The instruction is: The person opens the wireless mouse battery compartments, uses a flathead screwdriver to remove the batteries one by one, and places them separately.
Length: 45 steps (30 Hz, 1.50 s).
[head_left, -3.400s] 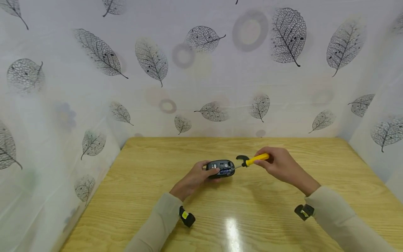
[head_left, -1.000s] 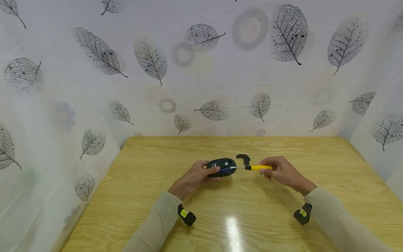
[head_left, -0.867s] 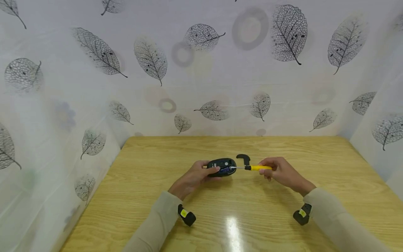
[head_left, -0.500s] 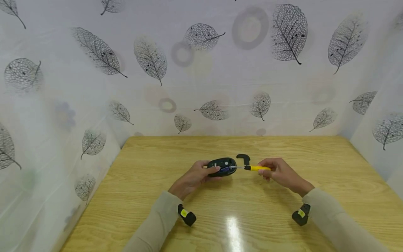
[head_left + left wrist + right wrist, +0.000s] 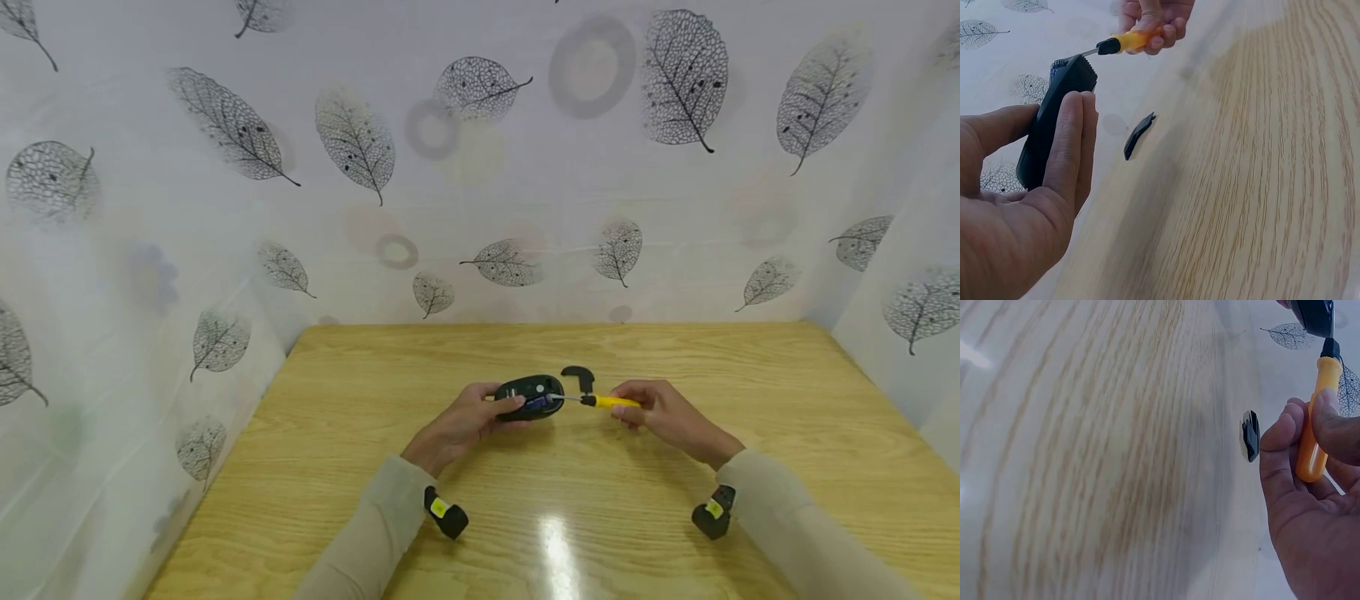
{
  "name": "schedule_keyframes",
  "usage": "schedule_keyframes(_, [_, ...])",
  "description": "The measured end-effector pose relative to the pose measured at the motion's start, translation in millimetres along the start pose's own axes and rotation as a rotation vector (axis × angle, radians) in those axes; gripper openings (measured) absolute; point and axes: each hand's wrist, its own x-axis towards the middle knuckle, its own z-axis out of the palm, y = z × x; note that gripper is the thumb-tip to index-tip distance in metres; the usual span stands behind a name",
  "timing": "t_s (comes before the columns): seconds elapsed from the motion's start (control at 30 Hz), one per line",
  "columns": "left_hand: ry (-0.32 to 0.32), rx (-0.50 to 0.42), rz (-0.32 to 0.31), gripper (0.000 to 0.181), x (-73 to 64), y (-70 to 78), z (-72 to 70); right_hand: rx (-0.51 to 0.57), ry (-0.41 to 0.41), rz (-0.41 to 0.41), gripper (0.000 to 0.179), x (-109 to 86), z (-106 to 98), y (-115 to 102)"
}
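Observation:
My left hand (image 5: 468, 421) grips a black computer mouse (image 5: 531, 387), underside up, with the thumb across it. Inside its uncovered battery compartment a purple battery (image 5: 537, 403) shows. With thumb and fingers my right hand (image 5: 656, 411) pinches a yellow-handled screwdriver (image 5: 617, 402). Its metal shaft reaches left to the mouse, the tip at the compartment's right end; exactly what the tip touches is too small to tell. In the left wrist view the mouse (image 5: 1054, 125) is tilted up off the table, between thumb and fingers. The right wrist view shows the screwdriver's handle (image 5: 1319, 415) in the fingers.
A curved black cover piece (image 5: 581, 377) lies on the wooden table (image 5: 390, 358) just behind the screwdriver. Leaf-patterned white curtain (image 5: 480, 183) hangs behind the table and along its sides. A dark wrist camera (image 5: 446, 514) sits on the left sleeve.
Since the earliest frame my right hand has lowered the screwdriver from a slant to nearly level, its tip now over the compartment. During the last second the right hand has shifted slightly left and down.

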Motion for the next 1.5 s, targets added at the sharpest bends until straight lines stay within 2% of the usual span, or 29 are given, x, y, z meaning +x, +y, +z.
schedule_keyframes(0.47, [-0.015,-0.013,0.005,0.054,0.7,-0.7,1.1,0.029,-0.043,-0.02,0.03,4.0,5,8])
schedule_keyframes(1.07, [-0.017,-0.049,0.009,0.058,-0.2,-0.7,-0.2,0.014,-0.001,-0.009,0.032,-0.8,-4,4])
schedule_keyframes(1.3, [0.003,-0.046,0.006,0.058,-0.2,-1.7,-3.2,-0.038,0.074,0.019,0.033,-4.5,-11,0])
schedule_keyframes(1.5, [0.013,-0.042,-0.004,0.058,-0.5,-2.9,-6.0,-0.164,0.189,0.061,0.041,-7.7,-15,-6])
